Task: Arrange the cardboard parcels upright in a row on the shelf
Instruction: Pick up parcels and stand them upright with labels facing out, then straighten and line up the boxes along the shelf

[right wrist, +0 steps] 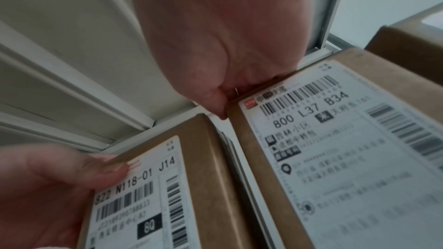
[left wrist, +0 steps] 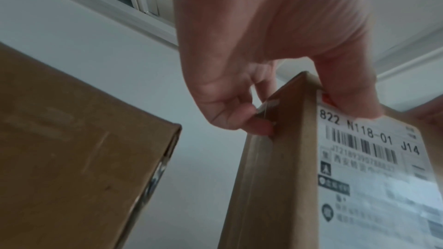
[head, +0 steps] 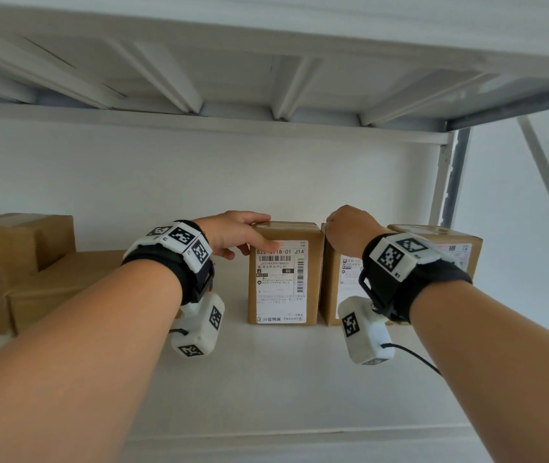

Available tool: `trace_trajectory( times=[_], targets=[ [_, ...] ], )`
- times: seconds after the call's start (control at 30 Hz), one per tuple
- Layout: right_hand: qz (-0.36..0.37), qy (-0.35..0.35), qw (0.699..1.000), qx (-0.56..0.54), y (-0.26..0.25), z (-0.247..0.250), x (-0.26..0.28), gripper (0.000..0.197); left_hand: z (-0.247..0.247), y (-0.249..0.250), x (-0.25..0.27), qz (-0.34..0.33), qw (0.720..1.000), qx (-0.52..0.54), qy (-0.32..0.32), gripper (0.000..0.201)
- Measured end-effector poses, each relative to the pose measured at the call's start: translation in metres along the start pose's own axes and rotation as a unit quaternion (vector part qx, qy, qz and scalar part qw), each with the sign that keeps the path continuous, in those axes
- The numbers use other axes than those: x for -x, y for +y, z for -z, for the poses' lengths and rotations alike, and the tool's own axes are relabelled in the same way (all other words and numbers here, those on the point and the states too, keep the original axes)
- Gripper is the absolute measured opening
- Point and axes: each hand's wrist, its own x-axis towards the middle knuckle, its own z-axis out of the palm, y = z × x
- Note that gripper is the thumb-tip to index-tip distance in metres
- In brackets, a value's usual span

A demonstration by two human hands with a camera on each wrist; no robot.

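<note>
Two parcels (head: 284, 282) are standing side by side on the shelf (head: 266, 379); flat boxes (head: 42, 289) are lying well left.

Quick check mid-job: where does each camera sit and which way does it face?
Head: on the head, facing the shelf; both forearms and hands show.
Left wrist: under the left hand, looking up at its grip on the J14 parcel.
Right wrist: under the right hand, looking up at the B34 parcel.
All three share the J14 parcel.

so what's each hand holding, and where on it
Left hand grips the J14 parcel at its top left corner. Right hand is on the B34 parcel at its top left edge, fingers hidden.
</note>
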Motion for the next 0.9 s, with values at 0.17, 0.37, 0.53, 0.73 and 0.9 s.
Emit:
trace_trajectory(
  times=[0.17, 0.37, 0.53, 0.73, 0.9],
  targets=[
    [0.003, 0.009, 1.000, -0.002, -0.001, 0.001, 0.005, 0.031, -0.001, 0.004, 0.004, 0.011, 1.000, -0.004, -0.001, 0.075],
    [-0.009, 0.051, 0.997, -0.060, -0.006, 0.004, 0.009, 0.030, 0.002, 0.003, 0.015, 0.019, 1.000, -0.002, 0.013, 0.086],
    [0.050, 0.081, 0.993, -0.064, -0.026, 0.013, 0.021, 0.030, 0.016, 0.005, 0.035, 0.021, 0.998, -0.003, 0.059, 0.068],
    [0.130, 0.126, 0.980, -0.082, -0.056, 0.013, 0.036, 0.029, 0.033, -0.001, 0.061, 0.012, 0.989, -0.038, 0.140, 0.039],
    [0.178, 0.117, 0.970, -0.121, -0.080, 0.004, 0.040, 0.027, 0.045, -0.011, 0.082, 0.023, 0.983, -0.073, 0.167, 0.033]
  ],
)
